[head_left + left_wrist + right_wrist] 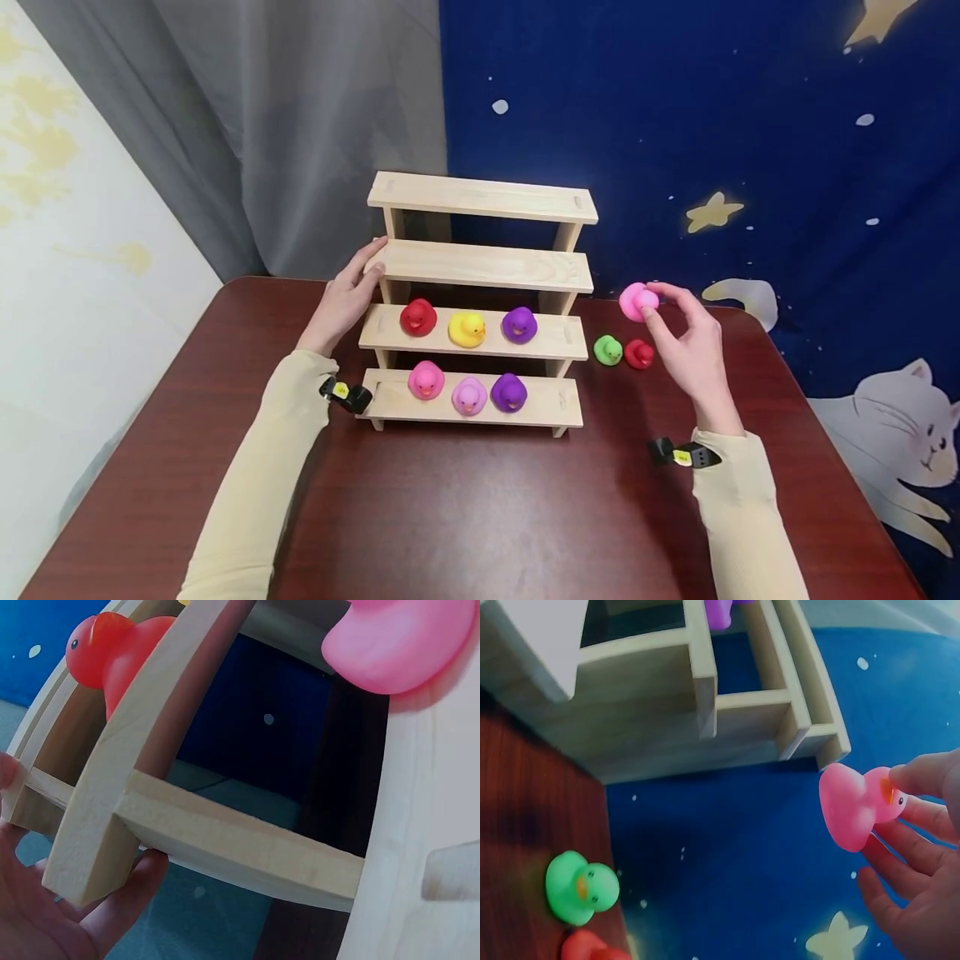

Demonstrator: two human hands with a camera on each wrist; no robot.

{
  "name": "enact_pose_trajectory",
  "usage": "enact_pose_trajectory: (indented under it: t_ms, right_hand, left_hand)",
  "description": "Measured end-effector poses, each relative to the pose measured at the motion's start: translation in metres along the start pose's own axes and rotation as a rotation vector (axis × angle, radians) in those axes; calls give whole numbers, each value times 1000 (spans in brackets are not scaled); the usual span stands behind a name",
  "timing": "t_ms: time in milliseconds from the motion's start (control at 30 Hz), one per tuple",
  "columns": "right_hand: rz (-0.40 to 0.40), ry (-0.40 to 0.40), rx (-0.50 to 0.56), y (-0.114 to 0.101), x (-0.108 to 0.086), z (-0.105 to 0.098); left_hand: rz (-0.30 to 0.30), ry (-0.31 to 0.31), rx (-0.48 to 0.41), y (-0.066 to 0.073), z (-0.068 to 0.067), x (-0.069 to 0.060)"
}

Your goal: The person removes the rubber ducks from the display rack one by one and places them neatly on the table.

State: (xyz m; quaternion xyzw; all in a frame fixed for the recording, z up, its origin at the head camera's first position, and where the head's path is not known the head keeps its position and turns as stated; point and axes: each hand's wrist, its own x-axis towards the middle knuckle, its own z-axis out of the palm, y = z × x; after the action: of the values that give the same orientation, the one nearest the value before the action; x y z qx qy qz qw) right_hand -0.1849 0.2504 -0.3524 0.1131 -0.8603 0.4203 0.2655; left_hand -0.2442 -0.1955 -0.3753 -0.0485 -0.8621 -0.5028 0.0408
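My right hand [693, 346] pinches a pink rubber duck [853, 807] between thumb and fingers, in the air to the right of a wooden tiered shelf [480, 260]. My left hand [347, 302] holds the left end of that shelf's second tier from the top. On the tier below stand a red duck [417, 317], a yellow duck [467, 329] and a purple duck [519, 325]. The lowest tier carries a pink duck [426, 380], a light pink duck [469, 397] and a darker purple duck [509, 392].
A green duck [608, 350] and a small red duck [639, 354] sit on the brown table [450, 508], right of the shelf and below the raised right hand. Behind the table hang a grey curtain [322, 125] and a blue starry cloth [637, 125].
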Motion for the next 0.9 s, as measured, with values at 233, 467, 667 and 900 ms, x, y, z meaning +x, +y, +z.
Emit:
enact_pose_trajectory:
  t_ms: [233,467,667,900]
  right_hand:
    - [21,17,-37,18,-10,-12]
    - [62,22,-106,37,-20,-23]
    - [85,2,-156,50,-26,-30]
    - [118,-20,-193,66,-32,-30]
  left_hand:
    - [7,-1,12,0,0,0]
    - [27,-1,19,4,2,3]
    - [18,2,17,4,2,2]
    - [24,19,19,3,1,1]
